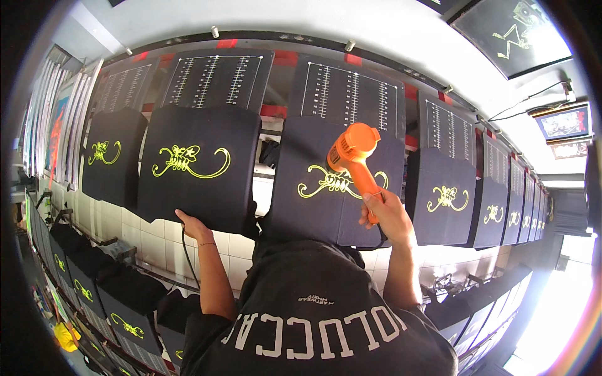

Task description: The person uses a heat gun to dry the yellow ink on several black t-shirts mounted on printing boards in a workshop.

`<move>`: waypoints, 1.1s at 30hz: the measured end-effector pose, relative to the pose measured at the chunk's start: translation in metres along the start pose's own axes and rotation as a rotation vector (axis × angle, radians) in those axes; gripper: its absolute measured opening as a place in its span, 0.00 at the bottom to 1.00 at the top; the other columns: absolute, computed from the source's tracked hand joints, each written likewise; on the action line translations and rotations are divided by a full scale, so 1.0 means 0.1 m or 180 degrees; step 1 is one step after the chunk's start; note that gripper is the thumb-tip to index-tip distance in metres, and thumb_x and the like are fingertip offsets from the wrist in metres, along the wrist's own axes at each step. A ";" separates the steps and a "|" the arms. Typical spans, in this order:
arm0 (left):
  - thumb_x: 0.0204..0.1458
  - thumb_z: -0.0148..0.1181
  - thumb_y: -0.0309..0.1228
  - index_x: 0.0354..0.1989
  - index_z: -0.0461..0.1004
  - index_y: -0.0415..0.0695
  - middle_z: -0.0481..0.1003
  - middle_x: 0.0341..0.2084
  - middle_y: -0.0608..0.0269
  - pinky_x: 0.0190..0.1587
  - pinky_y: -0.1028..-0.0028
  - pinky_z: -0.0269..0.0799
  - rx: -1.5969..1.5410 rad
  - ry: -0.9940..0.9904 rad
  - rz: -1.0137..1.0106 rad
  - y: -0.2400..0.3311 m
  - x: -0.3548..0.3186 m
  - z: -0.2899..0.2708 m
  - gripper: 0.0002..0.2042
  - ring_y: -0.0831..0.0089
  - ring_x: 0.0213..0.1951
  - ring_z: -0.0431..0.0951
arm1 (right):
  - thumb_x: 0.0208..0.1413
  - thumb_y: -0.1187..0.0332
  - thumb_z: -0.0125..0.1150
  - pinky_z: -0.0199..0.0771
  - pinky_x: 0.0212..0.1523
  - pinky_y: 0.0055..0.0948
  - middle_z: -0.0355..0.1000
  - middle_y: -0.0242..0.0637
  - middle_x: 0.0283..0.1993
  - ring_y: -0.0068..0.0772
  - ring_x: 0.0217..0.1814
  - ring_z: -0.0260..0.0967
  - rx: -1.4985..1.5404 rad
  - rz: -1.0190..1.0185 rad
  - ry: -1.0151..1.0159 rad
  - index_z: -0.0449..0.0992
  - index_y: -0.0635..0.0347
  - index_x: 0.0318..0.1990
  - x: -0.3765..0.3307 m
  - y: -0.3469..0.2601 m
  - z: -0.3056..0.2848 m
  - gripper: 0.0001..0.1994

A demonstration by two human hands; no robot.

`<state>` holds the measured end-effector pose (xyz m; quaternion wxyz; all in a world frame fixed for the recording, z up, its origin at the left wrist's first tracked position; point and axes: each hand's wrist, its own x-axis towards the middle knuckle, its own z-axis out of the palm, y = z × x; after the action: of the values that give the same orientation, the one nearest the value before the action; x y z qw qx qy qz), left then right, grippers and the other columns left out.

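My right hand [387, 216] is closed around the handle of an orange hair dryer [359, 153]. Its dark nozzle hangs over the yellow-green line print on a black shirt [307, 216], hiding part of the design. That shirt lies flat over a dark board [351, 94] marked with white rulers. Off to the left, my left hand [195, 227] is at the lower edge of another printed black shirt [207, 135]. A thin black cord [187, 257] runs down from its fingers, which look closed on it; the fingertips are partly hidden.
More boards with printed black shirts, such as one shirt [442, 194], line both sides of me. A dark rail [282, 39] runs behind the boards. Frames [78, 119] stand upright at far left. A second row of shirts [128, 310] lies behind me, across the tiled floor [157, 241].
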<state>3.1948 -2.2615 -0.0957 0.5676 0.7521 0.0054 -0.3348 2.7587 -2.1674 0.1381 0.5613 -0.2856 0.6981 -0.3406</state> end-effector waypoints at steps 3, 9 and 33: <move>0.62 0.50 0.57 0.53 0.72 0.22 0.78 0.49 0.48 0.53 0.64 0.76 0.0069 0.0069 0.0136 -0.03 0.11 -0.03 0.38 0.57 0.46 0.81 | 0.65 0.60 0.57 0.73 0.27 0.22 0.71 0.30 0.28 0.21 0.27 0.73 -0.0074 -0.0142 -0.0058 0.71 0.67 0.48 0.02 -0.02 0.05 0.16; 0.62 0.51 0.57 0.52 0.72 0.21 0.79 0.49 0.48 0.51 0.65 0.76 -0.0057 -0.0012 0.0197 -0.07 0.08 -0.03 0.38 0.58 0.45 0.81 | 0.64 0.61 0.58 0.72 0.27 0.23 0.71 0.30 0.28 0.21 0.27 0.72 -0.0133 -0.0016 -0.0116 0.72 0.67 0.48 0.02 0.02 -0.03 0.16; 0.61 0.50 0.58 0.54 0.70 0.21 0.75 0.53 0.45 0.53 0.64 0.77 0.0190 -0.0001 0.0297 -0.10 0.13 -0.06 0.39 0.55 0.48 0.80 | 0.63 0.62 0.59 0.72 0.26 0.21 0.71 0.30 0.26 0.22 0.25 0.72 0.0096 -0.0065 0.0484 0.73 0.66 0.46 -0.24 0.33 -0.27 0.14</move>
<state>3.2038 -2.2578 -0.1101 0.5600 0.7681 -0.0397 -0.3081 2.7370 -2.1253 0.1297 0.5074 -0.2576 0.7305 -0.3775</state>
